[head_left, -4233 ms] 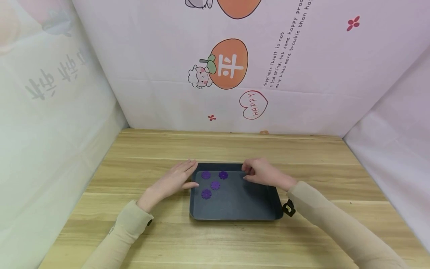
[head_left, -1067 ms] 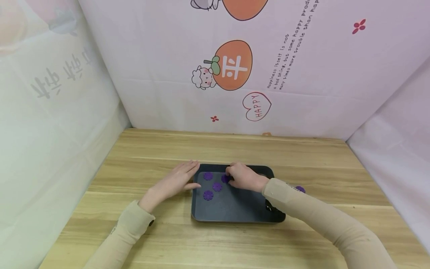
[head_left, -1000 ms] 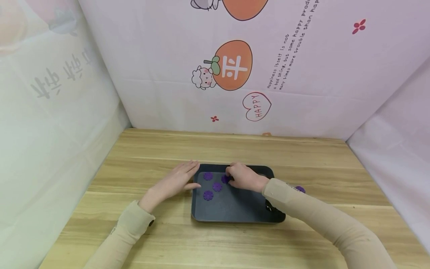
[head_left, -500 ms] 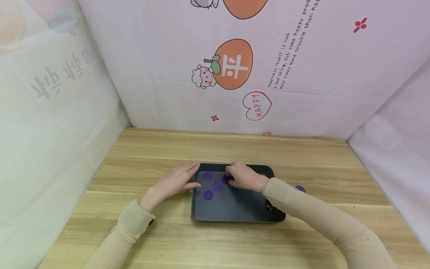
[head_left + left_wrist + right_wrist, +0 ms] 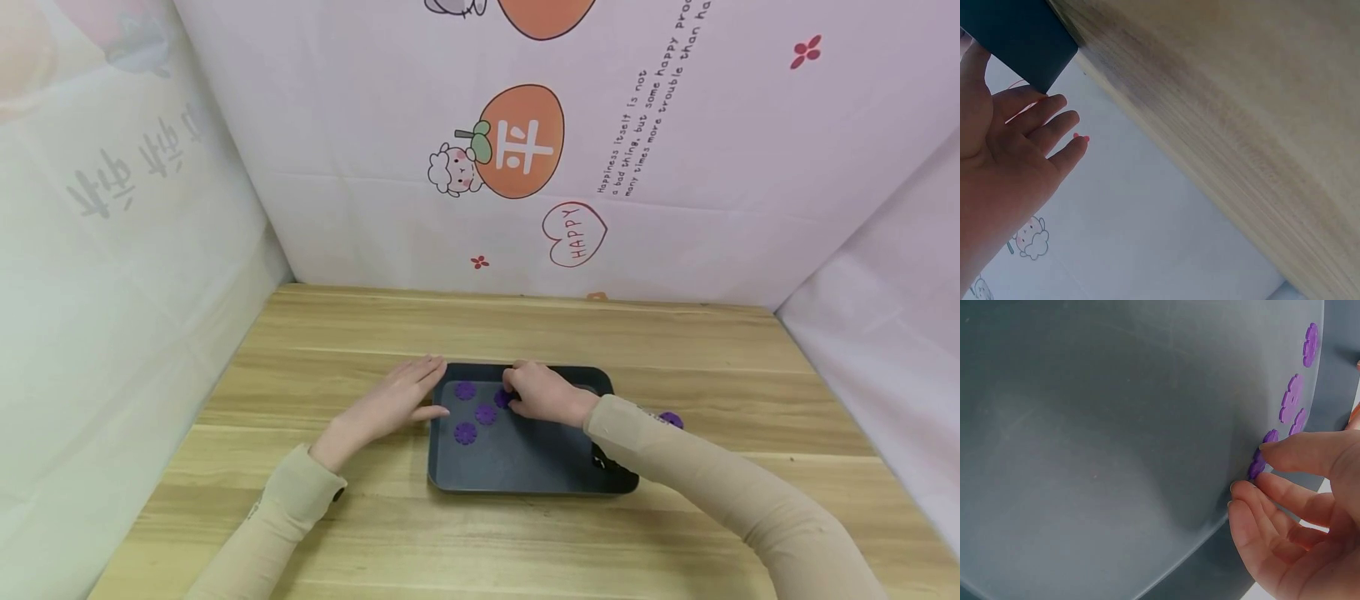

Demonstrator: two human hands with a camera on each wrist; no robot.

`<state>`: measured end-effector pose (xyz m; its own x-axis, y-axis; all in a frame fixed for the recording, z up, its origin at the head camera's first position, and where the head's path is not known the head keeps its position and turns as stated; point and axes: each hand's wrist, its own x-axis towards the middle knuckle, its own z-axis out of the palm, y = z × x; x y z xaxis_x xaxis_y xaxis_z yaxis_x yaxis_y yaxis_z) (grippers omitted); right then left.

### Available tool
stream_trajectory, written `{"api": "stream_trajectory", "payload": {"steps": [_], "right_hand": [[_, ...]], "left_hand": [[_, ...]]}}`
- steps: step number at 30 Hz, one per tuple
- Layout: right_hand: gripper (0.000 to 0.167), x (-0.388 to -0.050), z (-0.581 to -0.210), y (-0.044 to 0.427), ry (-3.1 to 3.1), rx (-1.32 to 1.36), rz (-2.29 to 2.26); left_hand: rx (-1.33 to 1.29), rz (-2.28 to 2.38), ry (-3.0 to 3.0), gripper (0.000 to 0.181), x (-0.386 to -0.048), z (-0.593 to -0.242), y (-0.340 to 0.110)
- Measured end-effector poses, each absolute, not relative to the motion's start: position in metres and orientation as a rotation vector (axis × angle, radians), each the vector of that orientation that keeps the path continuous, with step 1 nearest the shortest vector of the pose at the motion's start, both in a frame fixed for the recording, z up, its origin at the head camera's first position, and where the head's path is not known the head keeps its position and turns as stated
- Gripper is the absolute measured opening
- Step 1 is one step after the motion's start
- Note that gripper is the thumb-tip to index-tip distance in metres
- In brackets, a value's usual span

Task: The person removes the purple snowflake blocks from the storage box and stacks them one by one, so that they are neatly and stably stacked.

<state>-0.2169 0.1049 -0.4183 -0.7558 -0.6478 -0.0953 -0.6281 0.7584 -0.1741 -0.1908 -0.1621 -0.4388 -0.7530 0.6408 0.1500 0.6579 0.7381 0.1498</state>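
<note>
Inside a dark grey shallow tray [image 5: 517, 467], my right hand [image 5: 546, 393] pinches a purple notched, flower-shaped disc [image 5: 1256, 465] between thumb and forefinger, near the far side. In the right wrist view the disc seems to lie on or just above the tray floor. Three more such discs [image 5: 465, 433] lie flat to its left. My left hand [image 5: 386, 404] rests at the tray's far left corner, its fingers straight along the outer edge and its thumb over the left rim. The left wrist view shows those fingertips [image 5: 1057, 100] by the tray corner.
Right of the tray, another purple disc [image 5: 671, 419] sits on the wooden table [image 5: 360, 533], partly hidden behind my right sleeve. A printed white cloth [image 5: 375, 208] stands along the table's back edge, with white cloth at both sides.
Compared with about four seconds ago, my right hand has moved left across the tray to a disc, which it pinches. Over the last second both hands stay almost still.
</note>
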Motion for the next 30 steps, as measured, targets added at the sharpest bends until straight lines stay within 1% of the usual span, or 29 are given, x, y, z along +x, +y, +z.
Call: {"api": "stream_trajectory", "payload": {"steps": [30], "right_hand": [[0.016, -0.2222, -0.4240, 0.1027, 2.780, -0.991, -0.281]], "left_hand": [[-1.055, -0.299, -2.855, 0.075, -0.1917, -0.4416, -0.1619]]}}
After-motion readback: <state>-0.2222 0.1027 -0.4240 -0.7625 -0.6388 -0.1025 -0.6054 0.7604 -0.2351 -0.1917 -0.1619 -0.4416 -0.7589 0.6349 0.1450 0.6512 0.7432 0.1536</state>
